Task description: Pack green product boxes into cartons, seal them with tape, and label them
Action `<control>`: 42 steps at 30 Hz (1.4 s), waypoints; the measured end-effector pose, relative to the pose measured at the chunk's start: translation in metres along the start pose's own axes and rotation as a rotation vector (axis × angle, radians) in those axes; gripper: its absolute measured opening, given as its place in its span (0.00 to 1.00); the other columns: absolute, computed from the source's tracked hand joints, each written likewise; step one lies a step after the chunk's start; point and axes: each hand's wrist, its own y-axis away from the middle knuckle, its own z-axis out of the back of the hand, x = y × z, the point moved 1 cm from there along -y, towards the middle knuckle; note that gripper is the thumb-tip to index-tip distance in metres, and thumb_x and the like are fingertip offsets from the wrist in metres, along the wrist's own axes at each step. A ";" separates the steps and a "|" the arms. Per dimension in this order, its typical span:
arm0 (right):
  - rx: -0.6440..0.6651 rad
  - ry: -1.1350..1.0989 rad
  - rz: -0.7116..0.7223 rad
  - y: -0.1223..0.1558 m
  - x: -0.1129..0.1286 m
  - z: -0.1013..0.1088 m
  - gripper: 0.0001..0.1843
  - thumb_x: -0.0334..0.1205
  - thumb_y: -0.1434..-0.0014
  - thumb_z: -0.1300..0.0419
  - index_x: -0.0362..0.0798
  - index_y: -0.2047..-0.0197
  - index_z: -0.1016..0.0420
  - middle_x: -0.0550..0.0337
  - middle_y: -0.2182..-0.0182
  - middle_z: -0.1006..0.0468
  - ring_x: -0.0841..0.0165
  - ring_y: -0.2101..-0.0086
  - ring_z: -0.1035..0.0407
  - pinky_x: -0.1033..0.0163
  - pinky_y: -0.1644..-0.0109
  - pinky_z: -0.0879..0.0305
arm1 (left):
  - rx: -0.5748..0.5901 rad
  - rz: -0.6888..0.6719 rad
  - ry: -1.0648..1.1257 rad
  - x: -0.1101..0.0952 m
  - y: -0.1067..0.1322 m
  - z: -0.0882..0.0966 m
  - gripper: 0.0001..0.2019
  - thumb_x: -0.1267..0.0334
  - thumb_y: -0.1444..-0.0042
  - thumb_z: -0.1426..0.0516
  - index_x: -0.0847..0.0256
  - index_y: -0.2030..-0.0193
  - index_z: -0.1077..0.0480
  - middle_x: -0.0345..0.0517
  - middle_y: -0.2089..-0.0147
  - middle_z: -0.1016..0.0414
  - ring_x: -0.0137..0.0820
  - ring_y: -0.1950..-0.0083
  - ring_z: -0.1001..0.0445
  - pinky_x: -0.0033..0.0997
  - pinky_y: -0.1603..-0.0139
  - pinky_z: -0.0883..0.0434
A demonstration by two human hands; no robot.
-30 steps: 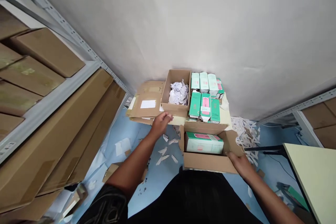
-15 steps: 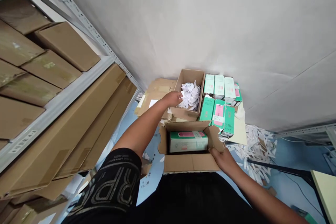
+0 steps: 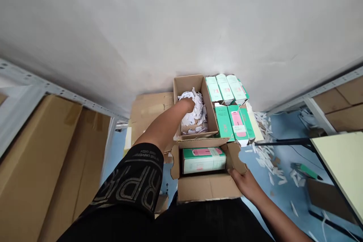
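The green package (image 3: 204, 162) already lies inside the open box (image 3: 210, 189), whose flaps stand unfolded; no paper shows around it, so padding and closing look undone. The right hand (image 3: 242, 182) grips the open box by its right end. Beyond the open box, the left hand (image 3: 187, 105) is among paper scraps (image 3: 199, 110) in a carton (image 3: 188, 81); whether its fingers clasp any, I cannot tell.
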 end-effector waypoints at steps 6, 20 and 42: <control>-0.055 -0.029 -0.074 0.017 0.007 -0.016 0.14 0.49 0.38 0.45 0.50 0.66 0.24 0.55 0.65 0.19 0.56 0.58 0.27 0.58 0.55 0.32 | 0.137 -0.137 -0.121 -0.035 -0.041 -0.010 0.42 0.68 0.60 0.30 0.61 0.33 0.28 0.65 0.27 0.36 0.56 0.35 0.29 0.46 0.37 0.29; -0.028 -0.011 -0.104 0.009 -0.001 -0.016 0.15 0.49 0.39 0.46 0.49 0.63 0.24 0.53 0.63 0.18 0.56 0.58 0.26 0.57 0.54 0.32 | -0.039 -0.128 -0.133 -0.029 0.016 0.025 0.30 0.58 0.49 0.35 0.63 0.39 0.27 0.61 0.37 0.25 0.49 0.40 0.24 0.38 0.42 0.28; -0.216 -0.101 -0.103 0.042 0.029 0.002 0.16 0.51 0.41 0.43 0.49 0.60 0.21 0.53 0.59 0.19 0.54 0.55 0.27 0.56 0.53 0.32 | -0.572 -0.383 0.475 -0.047 0.303 0.017 0.23 0.49 0.36 0.42 0.51 0.37 0.28 0.50 0.33 0.28 0.48 0.30 0.36 0.54 0.26 0.41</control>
